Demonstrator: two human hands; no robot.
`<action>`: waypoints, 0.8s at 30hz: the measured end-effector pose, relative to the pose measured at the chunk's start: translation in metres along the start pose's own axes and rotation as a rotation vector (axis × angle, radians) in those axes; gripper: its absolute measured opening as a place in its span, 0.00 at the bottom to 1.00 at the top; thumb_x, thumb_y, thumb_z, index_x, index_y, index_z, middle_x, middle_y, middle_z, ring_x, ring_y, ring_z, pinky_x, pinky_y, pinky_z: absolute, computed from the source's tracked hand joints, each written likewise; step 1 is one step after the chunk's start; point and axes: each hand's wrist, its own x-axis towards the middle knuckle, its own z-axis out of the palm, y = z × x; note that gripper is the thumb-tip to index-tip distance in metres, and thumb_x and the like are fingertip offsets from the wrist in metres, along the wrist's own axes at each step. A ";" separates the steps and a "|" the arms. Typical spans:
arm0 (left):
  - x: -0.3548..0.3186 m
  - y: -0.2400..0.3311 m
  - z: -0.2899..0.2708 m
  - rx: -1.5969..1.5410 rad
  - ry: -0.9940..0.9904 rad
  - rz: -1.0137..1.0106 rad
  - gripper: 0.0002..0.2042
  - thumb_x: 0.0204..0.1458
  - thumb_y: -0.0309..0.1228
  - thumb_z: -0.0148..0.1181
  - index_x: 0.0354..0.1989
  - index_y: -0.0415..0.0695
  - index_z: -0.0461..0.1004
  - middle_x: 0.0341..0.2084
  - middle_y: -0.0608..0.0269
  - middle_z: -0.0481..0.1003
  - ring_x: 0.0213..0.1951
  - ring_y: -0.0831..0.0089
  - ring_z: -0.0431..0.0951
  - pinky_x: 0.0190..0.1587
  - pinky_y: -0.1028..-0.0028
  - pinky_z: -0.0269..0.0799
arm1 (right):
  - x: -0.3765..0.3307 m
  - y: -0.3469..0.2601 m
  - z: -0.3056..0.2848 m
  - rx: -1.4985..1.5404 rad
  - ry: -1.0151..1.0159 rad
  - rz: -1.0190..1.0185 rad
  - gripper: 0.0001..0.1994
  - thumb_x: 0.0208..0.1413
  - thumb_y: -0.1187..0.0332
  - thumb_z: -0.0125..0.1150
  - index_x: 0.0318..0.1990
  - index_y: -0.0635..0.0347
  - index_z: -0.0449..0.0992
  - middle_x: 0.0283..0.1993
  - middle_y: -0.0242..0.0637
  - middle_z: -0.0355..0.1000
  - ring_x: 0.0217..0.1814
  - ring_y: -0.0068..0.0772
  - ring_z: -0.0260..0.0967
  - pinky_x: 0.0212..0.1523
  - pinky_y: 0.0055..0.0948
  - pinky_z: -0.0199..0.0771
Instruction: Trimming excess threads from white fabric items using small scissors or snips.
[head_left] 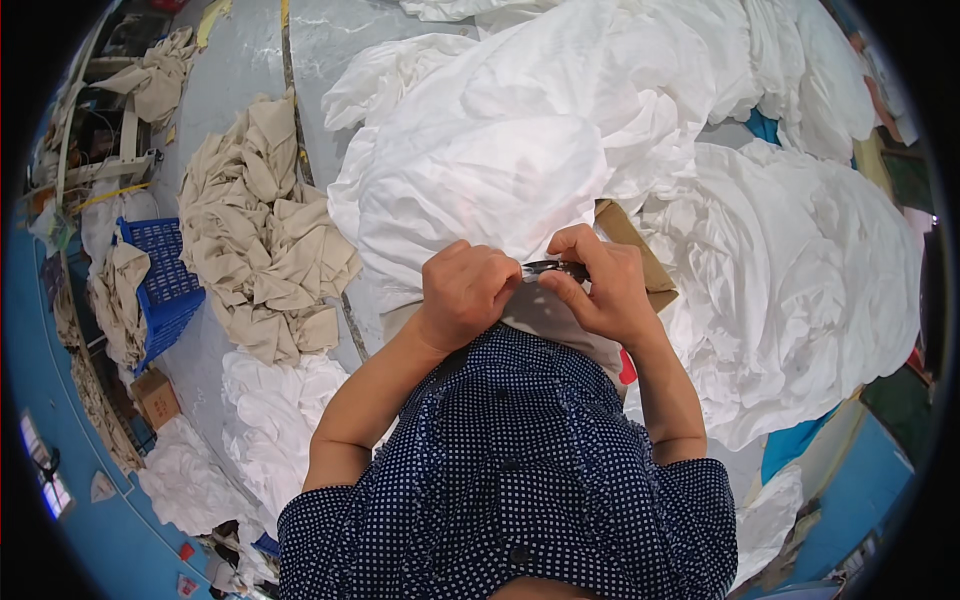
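A small dark, shiny metal tool (556, 268), slim and curved like thread snips, lies between my two hands. My right hand (615, 290) pinches it between thumb and forefinger. My left hand (462, 292) is closed in a fist at the tool's other end; its fingers hide what they hold, if anything. Just beyond both hands spreads a large heap of thin white cloth (500, 170), its near edge close to my knuckles. Beige cloth (402, 322) shows beside my left wrist, above my dotted dark shirt.
A crumpled beige cloth pile (262, 235) lies to the left, near a blue plastic basket (165, 290). Another white cloth heap (790, 290) fills the right, with a piece of brown cardboard (630, 245) at its edge. A cardboard box (155, 398) stands at lower left.
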 end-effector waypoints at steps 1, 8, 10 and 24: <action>-0.001 0.000 0.000 -0.001 0.001 0.000 0.17 0.35 0.15 0.67 0.32 0.46 0.69 0.20 0.67 0.73 0.19 0.67 0.72 0.23 0.70 0.62 | 0.000 0.001 0.001 -0.009 0.013 -0.019 0.15 0.58 0.59 0.68 0.44 0.55 0.73 0.22 0.35 0.72 0.23 0.34 0.72 0.25 0.30 0.68; -0.004 -0.001 0.000 -0.002 0.003 -0.006 0.18 0.34 0.16 0.69 0.33 0.45 0.69 0.22 0.65 0.74 0.20 0.65 0.73 0.24 0.68 0.63 | -0.002 -0.005 -0.011 0.932 -0.042 0.390 0.17 0.54 0.58 0.72 0.42 0.61 0.77 0.30 0.27 0.74 0.34 0.14 0.67 0.33 0.18 0.63; -0.002 -0.001 0.002 -0.042 0.079 -0.033 0.15 0.38 0.22 0.71 0.31 0.46 0.69 0.20 0.65 0.72 0.19 0.66 0.71 0.24 0.69 0.63 | -0.005 0.001 -0.012 0.900 -0.223 0.317 0.15 0.53 0.59 0.73 0.40 0.61 0.78 0.28 0.25 0.71 0.31 0.14 0.65 0.32 0.18 0.61; -0.005 -0.017 -0.034 0.260 0.046 -0.048 0.17 0.34 0.15 0.65 0.36 0.42 0.72 0.28 0.60 0.74 0.28 0.60 0.74 0.30 0.63 0.67 | 0.006 0.028 -0.026 0.763 0.111 0.291 0.12 0.58 0.84 0.56 0.49 0.69 0.78 0.34 0.36 0.77 0.34 0.23 0.76 0.39 0.22 0.74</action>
